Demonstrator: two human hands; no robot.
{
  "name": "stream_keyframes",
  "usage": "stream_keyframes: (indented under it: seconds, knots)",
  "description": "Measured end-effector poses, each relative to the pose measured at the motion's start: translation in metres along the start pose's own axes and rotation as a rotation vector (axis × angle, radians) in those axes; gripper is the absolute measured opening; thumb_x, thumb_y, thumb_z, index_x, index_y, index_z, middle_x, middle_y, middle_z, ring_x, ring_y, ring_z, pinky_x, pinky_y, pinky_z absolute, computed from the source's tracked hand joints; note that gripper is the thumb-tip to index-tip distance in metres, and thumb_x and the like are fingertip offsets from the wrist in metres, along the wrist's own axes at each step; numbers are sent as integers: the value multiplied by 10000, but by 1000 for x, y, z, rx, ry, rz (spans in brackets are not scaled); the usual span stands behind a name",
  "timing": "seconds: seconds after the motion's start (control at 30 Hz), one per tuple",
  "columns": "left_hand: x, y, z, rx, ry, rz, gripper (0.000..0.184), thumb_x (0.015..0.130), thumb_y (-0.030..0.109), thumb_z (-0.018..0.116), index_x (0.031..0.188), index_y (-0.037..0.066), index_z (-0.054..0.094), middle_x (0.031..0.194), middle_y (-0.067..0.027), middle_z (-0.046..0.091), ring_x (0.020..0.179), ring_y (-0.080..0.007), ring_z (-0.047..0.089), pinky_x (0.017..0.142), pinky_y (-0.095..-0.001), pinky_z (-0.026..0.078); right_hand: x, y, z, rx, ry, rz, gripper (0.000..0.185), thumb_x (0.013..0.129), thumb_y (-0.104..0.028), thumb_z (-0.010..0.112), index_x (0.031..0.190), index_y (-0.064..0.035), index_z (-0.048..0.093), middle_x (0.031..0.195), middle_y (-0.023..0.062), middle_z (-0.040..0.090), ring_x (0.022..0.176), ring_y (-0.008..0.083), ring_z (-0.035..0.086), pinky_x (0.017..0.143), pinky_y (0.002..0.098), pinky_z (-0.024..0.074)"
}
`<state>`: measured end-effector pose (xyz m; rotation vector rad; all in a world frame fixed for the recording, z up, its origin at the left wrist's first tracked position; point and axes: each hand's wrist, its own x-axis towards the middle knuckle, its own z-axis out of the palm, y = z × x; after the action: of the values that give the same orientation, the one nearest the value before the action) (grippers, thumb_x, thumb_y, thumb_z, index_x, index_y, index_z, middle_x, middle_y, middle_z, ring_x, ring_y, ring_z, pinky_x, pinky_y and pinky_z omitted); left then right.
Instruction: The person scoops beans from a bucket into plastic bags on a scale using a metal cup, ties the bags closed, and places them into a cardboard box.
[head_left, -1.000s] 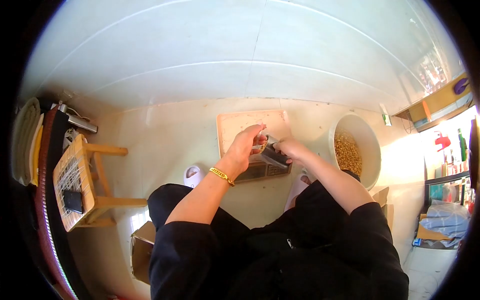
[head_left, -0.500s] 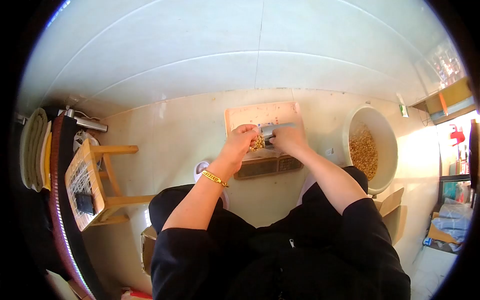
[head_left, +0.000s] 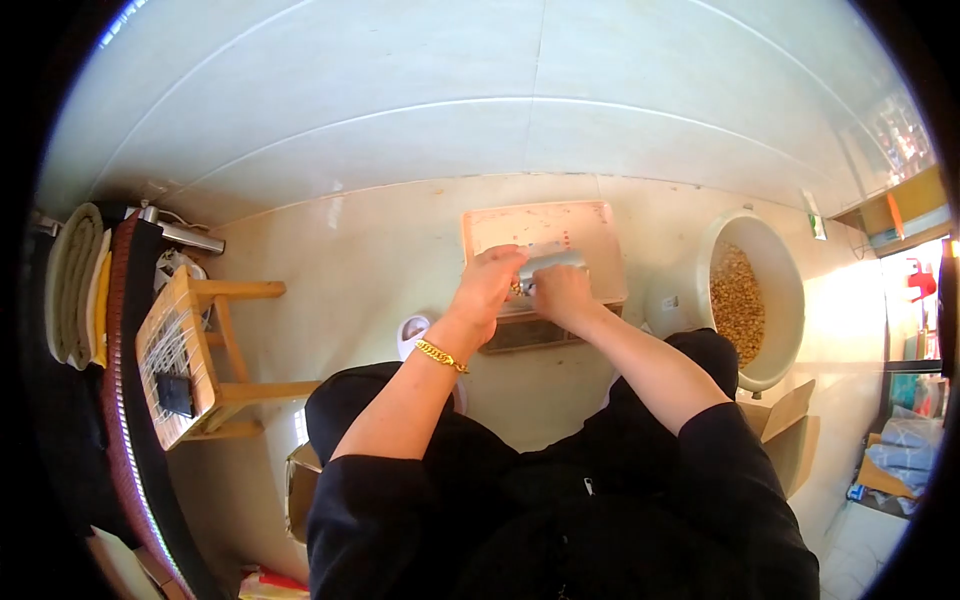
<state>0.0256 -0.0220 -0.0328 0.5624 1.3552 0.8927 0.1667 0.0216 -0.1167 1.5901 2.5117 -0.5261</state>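
Note:
My left hand [head_left: 488,288] is closed around the mouth of a clear plastic bag, with a few small tan nut-like pieces [head_left: 517,288] showing below the fingers. My right hand [head_left: 562,296] grips a shiny metal scoop [head_left: 556,262], its end close against the left hand at the bag. Most of the bag is hidden by the hands. Both hands are over a weighing scale [head_left: 545,218] with a pale, wide pan on the floor. I cannot make out the exact kind of the pieces.
At right stands a large pale bucket [head_left: 787,290] holding many tan pieces [head_left: 735,305]. A wooden stool [head_left: 215,395] with a dark phone-like object [head_left: 177,396] is at left. Cardboard boxes [head_left: 790,435] flank my legs. A white wall [head_left: 430,90] rises beyond the scale.
The scoop has tilted and now lies closer to my left hand. Fewer tan pieces show below the left fingers. The whole view has shifted slightly.

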Motion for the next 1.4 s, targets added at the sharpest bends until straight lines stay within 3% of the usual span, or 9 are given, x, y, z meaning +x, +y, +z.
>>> stream_keyframes:
  seconds: [0.2, 0.5, 0.57, 0.7, 0.9, 0.97, 1.2, 1.27, 1.4]
  knots:
    - [2, -4, -10, 114, 74, -43, 396, 860, 267, 588, 1167, 17, 571, 982, -7, 574, 865, -113, 485, 735, -271, 383, -7, 7, -15, -44, 16, -29, 152, 755, -209, 630, 788, -73, 690, 809, 155, 668, 790, 315, 654, 684, 436, 512]
    - [5, -7, -4, 300, 130, 73, 434, 850, 239, 589, 1197, -17, 541, 1145, -132, 562, 1094, -201, 482, 934, -324, 374, -12, 11, -27, -27, -12, -42, 138, 788, -173, 611, 850, -73, 683, 841, 153, 662, 833, 333, 641, 718, 438, 506]
    - [16, -17, -8, 541, 279, 281, 418, 817, 273, 627, 1144, 19, 575, 1148, -214, 557, 1109, -330, 506, 942, -376, 403, -14, 11, -27, 0, -41, -30, 167, 796, -220, 632, 839, -63, 671, 830, 151, 657, 828, 333, 634, 721, 442, 495]
    - [5, -5, -1, 602, 434, 423, 355, 815, 248, 632, 1093, 30, 596, 1117, -202, 560, 1072, -337, 513, 931, -381, 410, -16, 17, -24, 53, -26, -18, 180, 805, -227, 626, 848, -57, 667, 833, 155, 654, 835, 329, 631, 722, 447, 492]
    - [-6, 7, 1, 294, 228, 286, 286, 822, 162, 601, 1058, -1, 611, 1043, -194, 585, 940, -257, 562, 831, -353, 445, -19, 18, -27, 16, -44, -32, 171, 813, -227, 622, 844, -66, 672, 843, 155, 657, 837, 337, 634, 722, 444, 495]
    - [-16, 15, 6, 202, 162, 150, 302, 846, 203, 587, 1097, 35, 609, 1039, -76, 569, 954, -148, 510, 823, -284, 414, -22, 13, -29, 6, -47, -36, 159, 814, -219, 621, 839, -73, 680, 858, 150, 662, 842, 333, 639, 727, 436, 498]
    - [-6, 3, 1, 383, 152, 222, 291, 854, 224, 585, 1073, 35, 613, 976, -39, 575, 904, -124, 506, 799, -270, 410, -13, 21, -17, 43, -21, -5, 198, 787, -266, 642, 858, -86, 684, 828, 140, 664, 829, 323, 645, 714, 423, 509]
    - [-10, 6, 2, 339, 1, 73, 275, 860, 236, 586, 1049, 39, 619, 942, -19, 580, 869, -107, 492, 769, -263, 405, -8, 28, -15, 80, 20, 17, 215, 785, -279, 637, 862, -85, 684, 822, 138, 664, 827, 314, 648, 706, 420, 511]
    - [-9, 3, 4, 276, -9, 75, 257, 863, 237, 586, 1028, 43, 624, 907, -5, 583, 827, -95, 481, 717, -251, 404, -3, 32, -36, 375, -141, 254, 274, 792, -305, 607, 865, -54, 690, 823, 146, 667, 810, 290, 653, 705, 404, 502]
